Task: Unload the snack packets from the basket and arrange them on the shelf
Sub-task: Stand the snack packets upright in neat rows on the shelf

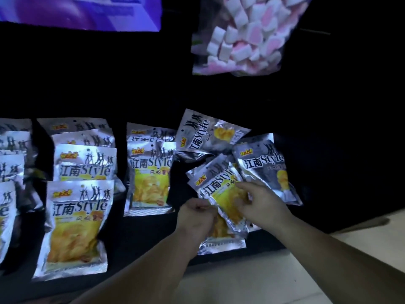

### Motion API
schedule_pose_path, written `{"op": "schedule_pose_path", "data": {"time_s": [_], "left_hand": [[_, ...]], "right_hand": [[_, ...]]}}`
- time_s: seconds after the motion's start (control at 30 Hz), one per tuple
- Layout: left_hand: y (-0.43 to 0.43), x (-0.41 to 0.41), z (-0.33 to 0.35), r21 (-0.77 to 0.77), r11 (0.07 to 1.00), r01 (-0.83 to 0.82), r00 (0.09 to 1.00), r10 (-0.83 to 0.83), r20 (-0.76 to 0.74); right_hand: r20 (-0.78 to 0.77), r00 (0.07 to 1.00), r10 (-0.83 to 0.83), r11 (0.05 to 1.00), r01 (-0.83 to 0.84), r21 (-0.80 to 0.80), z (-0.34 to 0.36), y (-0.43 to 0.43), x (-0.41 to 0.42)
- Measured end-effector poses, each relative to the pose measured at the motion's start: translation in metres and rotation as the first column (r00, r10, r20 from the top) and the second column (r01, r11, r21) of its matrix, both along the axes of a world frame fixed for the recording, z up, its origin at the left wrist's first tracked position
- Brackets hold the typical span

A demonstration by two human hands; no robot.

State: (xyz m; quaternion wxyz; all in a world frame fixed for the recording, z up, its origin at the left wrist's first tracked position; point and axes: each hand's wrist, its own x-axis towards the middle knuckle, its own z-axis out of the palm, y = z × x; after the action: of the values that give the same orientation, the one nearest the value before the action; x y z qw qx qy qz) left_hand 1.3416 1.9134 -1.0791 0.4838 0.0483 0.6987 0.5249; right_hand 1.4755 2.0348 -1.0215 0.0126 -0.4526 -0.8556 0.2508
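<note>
Holding a fanned bundle of silver foil snack packets [221,189], each printed with yellow crisps, both hands work at the front of the black shelf [142,238].

The left hand [196,218] has its fingers curled round the bundle's lower left edge. The right hand [262,202] lies over the face of the topmost packet, fingers bent onto the foil and pinching it. The contact beneath the fingers is hidden.

Just above the hands, a loose tilted packet [210,132] lies on the shelf with its print running sideways. Up and to the right of the right hand, a second tilted packet [267,167] lies against the bundle.

Immediately left of the left hand, a near column of packets [151,178] lies overlapped and upright in print. Farther left lies a middle column [81,194] of four overlapped packets. Beyond it, a far column [8,183] is cut off by the frame edge.

High above the right hand is a clear bag of pink and white marshmallows [241,36]. High above and left of the left hand is a blurred purple package [81,12]. A pale surface [328,270] shows beneath the right forearm.
</note>
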Motion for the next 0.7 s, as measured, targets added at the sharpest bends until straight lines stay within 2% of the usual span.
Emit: {"op": "schedule_pose_path", "data": {"time_s": [0.1,0.27,0.47,0.6,0.7], "left_hand": [[0.017,0.008,-0.003,-0.028,0.999,-0.035,0.994,0.032,-0.104],[0.031,0.007,-0.005,0.045,0.99,-0.134,0.991,0.135,-0.02],[0.021,-0.024,0.028,0.132,0.983,-0.126,0.989,0.135,-0.061],[-0.012,-0.06,0.049,0.149,0.987,-0.065,0.981,0.09,-0.17],[-0.042,-0.08,0.051,0.165,0.984,-0.075,0.971,0.109,-0.214]], "right_hand": [[0.002,1.0,-0.008,0.999,0.008,-0.046,-0.008,0.009,0.007],[-0.06,0.998,-0.018,0.998,0.014,-0.069,-0.015,0.015,0.017],[-0.124,0.987,-0.103,0.989,0.088,-0.122,-0.005,0.004,0.008],[-0.227,0.967,-0.114,0.963,0.052,-0.264,0.014,-0.017,-0.019],[-0.298,0.937,-0.18,0.891,0.027,-0.452,0.021,-0.036,-0.048]]}}
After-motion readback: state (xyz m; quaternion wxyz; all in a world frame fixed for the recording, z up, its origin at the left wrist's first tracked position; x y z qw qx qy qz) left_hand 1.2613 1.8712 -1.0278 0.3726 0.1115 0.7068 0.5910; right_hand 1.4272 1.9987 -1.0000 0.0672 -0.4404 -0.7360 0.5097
